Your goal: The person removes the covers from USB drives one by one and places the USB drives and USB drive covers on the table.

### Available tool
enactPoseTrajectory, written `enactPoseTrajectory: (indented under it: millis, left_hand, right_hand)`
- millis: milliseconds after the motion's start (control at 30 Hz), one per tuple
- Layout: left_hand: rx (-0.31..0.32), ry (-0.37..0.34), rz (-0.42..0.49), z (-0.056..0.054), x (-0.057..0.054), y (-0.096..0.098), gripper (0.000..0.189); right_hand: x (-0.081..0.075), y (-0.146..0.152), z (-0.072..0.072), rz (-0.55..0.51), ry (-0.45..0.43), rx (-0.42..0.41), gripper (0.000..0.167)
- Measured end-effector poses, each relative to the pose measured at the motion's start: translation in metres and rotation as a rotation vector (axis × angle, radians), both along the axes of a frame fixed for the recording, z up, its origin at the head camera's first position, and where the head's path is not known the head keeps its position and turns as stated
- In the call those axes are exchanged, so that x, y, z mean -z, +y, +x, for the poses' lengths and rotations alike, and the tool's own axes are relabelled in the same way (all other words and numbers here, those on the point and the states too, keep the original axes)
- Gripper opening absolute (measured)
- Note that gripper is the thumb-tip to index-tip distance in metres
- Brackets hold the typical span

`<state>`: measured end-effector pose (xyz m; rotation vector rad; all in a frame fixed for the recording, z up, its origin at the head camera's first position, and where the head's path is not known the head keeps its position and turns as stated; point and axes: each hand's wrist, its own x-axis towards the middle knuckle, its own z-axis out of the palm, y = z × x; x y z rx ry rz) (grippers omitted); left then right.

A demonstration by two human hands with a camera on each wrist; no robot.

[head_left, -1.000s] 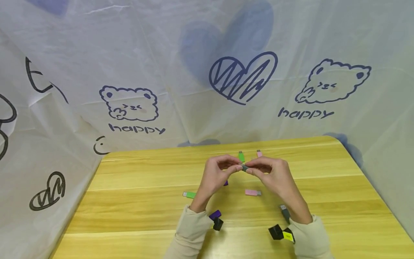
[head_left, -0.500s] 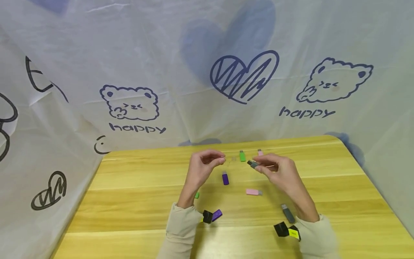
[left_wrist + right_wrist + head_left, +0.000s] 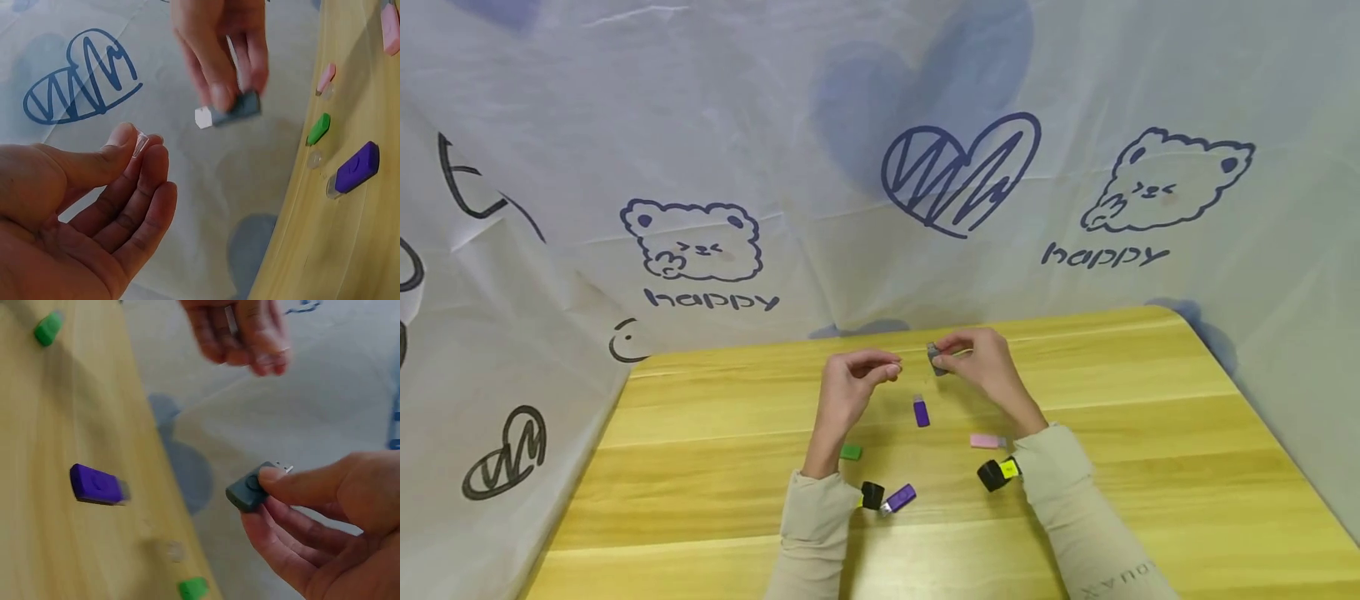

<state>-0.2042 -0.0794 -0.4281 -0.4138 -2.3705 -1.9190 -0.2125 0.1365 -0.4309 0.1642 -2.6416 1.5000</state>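
My left hand (image 3: 850, 387) pinches a small clear plastic cap (image 3: 141, 145) between thumb and index finger, the other fingers loosely curved. To its right, my right hand (image 3: 977, 360) grips a dark grey USB flash drive (image 3: 251, 487) between thumb and fingers. The metal plug of this drive is bare and points away from the hand. Both hands are above the far part of the table, a small gap apart. Below them lies a purple USB flash drive (image 3: 921, 412) with a clear cap over its plug.
On the wooden table (image 3: 700, 500) lie a second purple flash drive (image 3: 900, 497), a green one (image 3: 850, 452) and a pink one (image 3: 987, 441). Another green drive (image 3: 319, 128) and pink drive (image 3: 326, 76) sit near the far edge, with loose clear caps (image 3: 314, 159) beside them. A printed curtain (image 3: 820, 208) hangs behind.
The hands have moved apart, and the clear cap has come off the grey flash drive. My right hand has then carried the drive left, now over the far drives; its plug turned away.
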Motion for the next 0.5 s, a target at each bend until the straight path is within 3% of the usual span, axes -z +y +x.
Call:
enactPoseTrajectory:
  millis: [200,300,500]
  left_hand:
    - [-0.027,0.006,-0.033,-0.003,0.0,-0.004,0.01]
    - [-0.04,0.0,-0.036,-0.004,0.001,-0.006,0.011]
    - [-0.046,-0.001,-0.026,-0.003,0.003,-0.013,0.009]
  right_hand:
    - [0.018,-0.02,-0.03,0.022,-0.116,0.062,0.018]
    - [0.023,-0.029,-0.04,0.083,-0.165,0.1,0.016]
    - [0.029,-0.05,-0.055,0.268,-0.122,0.123,0.011]
